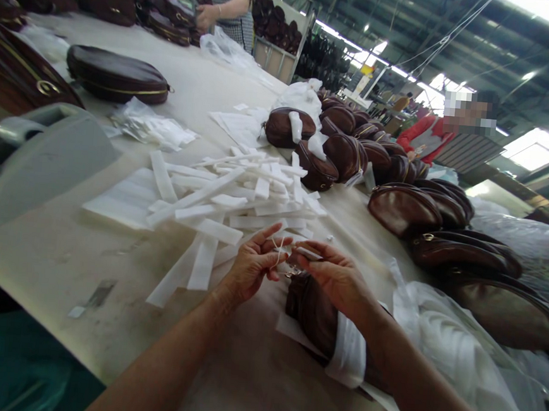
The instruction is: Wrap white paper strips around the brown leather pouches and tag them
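Note:
My left hand (245,266) pinches a thin white string (279,251), which loops around its fingers. Closed on a small pale tag (309,253), my right hand (340,277) meets the left just above a dark brown leather bag (316,313). The bag lies on the table under my right hand and forearm, which hide part of it. White wrapping (349,354) goes around its near side. Metal hardware (292,273) shows at the bag's far end, just below my fingertips. Beyond my left hand is a loose pile of white foam strips (220,230).
A grey tape dispenser (54,163) stands at left on the table (118,320). Brown bags (402,209) line the right side, beside clear plastic wrapping (461,366). Another bag (118,74) lies at far left. A co-worker's hand (207,16) and a person in red (422,138) are farther back.

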The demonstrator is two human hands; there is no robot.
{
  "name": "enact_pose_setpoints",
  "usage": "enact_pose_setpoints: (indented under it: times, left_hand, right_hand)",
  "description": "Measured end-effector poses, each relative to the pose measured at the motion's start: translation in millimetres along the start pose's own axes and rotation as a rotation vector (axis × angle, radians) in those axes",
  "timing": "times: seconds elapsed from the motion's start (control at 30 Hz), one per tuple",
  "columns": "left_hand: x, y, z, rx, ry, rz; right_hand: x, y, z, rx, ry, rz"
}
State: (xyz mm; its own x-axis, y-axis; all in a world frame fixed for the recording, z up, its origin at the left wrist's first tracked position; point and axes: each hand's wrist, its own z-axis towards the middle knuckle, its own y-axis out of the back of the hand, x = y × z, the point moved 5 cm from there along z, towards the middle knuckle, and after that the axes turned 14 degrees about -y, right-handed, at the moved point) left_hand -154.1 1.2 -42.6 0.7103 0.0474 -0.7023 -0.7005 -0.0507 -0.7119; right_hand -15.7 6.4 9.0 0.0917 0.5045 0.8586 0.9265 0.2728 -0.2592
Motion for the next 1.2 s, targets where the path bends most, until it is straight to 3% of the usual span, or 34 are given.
enact_pose_setpoints:
  times: [0.17, 0.3, 0.43, 0.57, 0.63, 0.73, 0.83, 0.93, 1.03, 1.2]
  left_hand:
    - [-6.6, 0.6, 3.3, 0.02, -0.148, 0.081]
    - [-10.0, -3.2, -0.2, 0.114, -0.186, 0.203]
    - [-11.8, -6.5, -4.3, 0.214, -0.255, 0.345]
    - [-11.8, -4.9, -4.0, 0.234, -0.277, 0.391]
    - [-12.2, -3.8, -3.3, 0.22, -0.274, 0.402]
    - [-14.9, -0.4, -1.9, 0.136, -0.28, 0.421]
    - [-22.8, 6.5, 1.0, -0.015, -0.316, 0.38]
    - [-33.8, 15.1, 6.3, -0.131, -0.353, 0.152]
    - [-37.8, 21.9, 11.6, -0.156, -0.289, -0.118]
    - [-26.2, 17.1, 9.0, -0.064, -0.135, -0.32]
  right_hand:
    - [-13.5, -7.2, 4.4, -0.125, -0.036, -0.145]
    - [-4.1, -19.4, 6.1, -0.216, 0.068, -0.364]
    - [0.7, -34.3, 10.1, -0.149, 0.107, -0.404]
    - [-0.8, -36.1, 10.2, -0.124, 0.068, -0.385]
    - [-1.3, -28.6, 9.7, -0.179, 0.044, -0.35]
    - [-0.1, -7.4, 8.4, -0.369, 0.056, -0.31]
    - [3.6, 9.1, 5.5, -0.478, 0.138, -0.435]
    - [6.9, 16.0, -0.3, -0.508, 0.204, -0.61]
    - [6.3, 11.8, -4.6, -0.441, 0.183, -0.7]
    - [0.3, -22.5, -7.8, -0.087, 0.125, -0.692]
